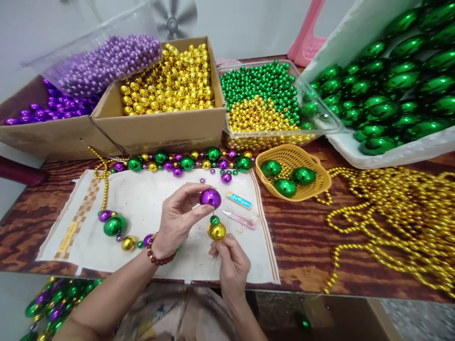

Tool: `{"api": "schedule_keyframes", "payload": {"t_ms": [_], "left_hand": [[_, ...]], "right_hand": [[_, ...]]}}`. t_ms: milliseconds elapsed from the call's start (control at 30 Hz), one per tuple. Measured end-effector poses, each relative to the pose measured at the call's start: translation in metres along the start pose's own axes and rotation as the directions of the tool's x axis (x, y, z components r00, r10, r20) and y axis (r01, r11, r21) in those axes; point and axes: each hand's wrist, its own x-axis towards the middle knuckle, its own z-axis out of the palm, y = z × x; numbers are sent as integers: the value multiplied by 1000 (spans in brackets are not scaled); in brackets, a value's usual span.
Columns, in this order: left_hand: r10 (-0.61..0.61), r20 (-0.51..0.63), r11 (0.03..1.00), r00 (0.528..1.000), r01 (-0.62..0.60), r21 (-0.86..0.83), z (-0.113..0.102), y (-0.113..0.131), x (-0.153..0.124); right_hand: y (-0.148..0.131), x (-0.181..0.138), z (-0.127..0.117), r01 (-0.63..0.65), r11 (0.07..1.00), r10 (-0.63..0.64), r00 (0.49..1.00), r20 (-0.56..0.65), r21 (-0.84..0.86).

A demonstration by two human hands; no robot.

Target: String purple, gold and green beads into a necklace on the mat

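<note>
My left hand pinches a large purple bead between thumb and fingers. Just below it, a thin needle-like line runs down to a small green bead, which sits on top of a gold bead. The fingertips of my right hand close on the underside of that gold bead; a thin thread hangs by them. A partly strung necklace of purple, green and gold beads curves over the white cloth, partly hidden behind my left wrist. Pink-handled scissors and a blue packet lie to the right.
Behind the cloth run rows of mixed beads. Cardboard boxes hold purple beads and gold beads. A see-through tub, an orange basket and a white foam box hold more. Gold bead strands cover the right side.
</note>
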Motion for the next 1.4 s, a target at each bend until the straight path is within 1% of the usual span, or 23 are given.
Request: {"api": "schedule_keyframes", "payload": {"t_ms": [100,167,233,300,333,433,500,567,633,767,833,933,1000,1067,1133,1167,1200,1233,1267,1300,1333,1367,1400], "left_hand": [[-86,-5,993,996,86,-79,-3,-1,2],[-129,14,986,992,130,-100,-4,-2,1],[-156,47,982,987,160,-100,-4,-3,-2],[-164,59,981,985,169,-98,-3,-3,-4],[-160,50,981,986,165,-104,-2,-4,-4],[-160,0,977,987,158,-140,-3,-5,-2],[-186,-25,970,982,179,-164,-4,-8,1],[-225,-31,961,974,216,-173,-6,-11,3],[-260,-22,953,965,253,-169,-7,-15,2],[-317,-3,939,948,314,-138,-5,-20,-1],[-323,30,940,946,324,-105,-4,-19,-2],[-295,126,953,947,302,-37,-5,-14,1],[-274,208,961,939,277,14,-6,-13,8],[-270,260,963,927,255,92,-7,-14,20],[-260,253,954,932,208,215,-7,-20,40],[-240,239,940,941,164,299,-6,-23,52],[-195,236,916,952,90,392,-3,-26,66],[-123,251,874,960,-15,486,2,-29,82],[-32,286,809,958,-144,571,9,-30,99],[64,337,723,939,-276,634,20,-31,118],[149,397,621,906,-398,675,32,-31,138],[206,452,522,868,-488,699,47,-31,159],[213,501,438,839,-540,718,62,-32,180]], "right_hand": [[-4,-1,1,49,998,-48,998,30,-34],[-7,-1,2,51,998,-50,998,25,-35],[-10,1,5,14,1000,-14,1000,-12,-9],[-13,4,8,-48,998,49,998,-37,31],[-15,6,8,-75,996,77,997,-21,51],[-20,10,7,-135,986,123,985,122,98],[-21,11,4,-174,977,149,972,184,126],[-18,11,2,-228,962,205,965,161,147],[-13,12,1,-266,951,253,963,98,156],[-3,14,1,-226,964,228,974,8,141],[-1,16,0,-215,965,217,976,3,151],[-3,18,-4,-217,952,216,976,29,214],[-5,19,-10,-206,946,198,979,56,250],[-7,20,-18,-193,944,176,981,85,266],[-8,19,-26,-195,944,171,979,111,265],[-8,18,-29,-202,943,175,977,119,264],[-8,17,-32,-210,941,182,975,125,266],[-7,15,-35,-220,938,191,973,130,269],[-7,14,-37,-229,934,199,971,133,274],[-6,12,-38,-234,931,202,970,138,280],[-5,11,-39,-239,929,205,968,142,284],[-4,10,-39,-242,927,208,967,146,286],[-3,9,-40,-247,926,212,966,149,287]]}}
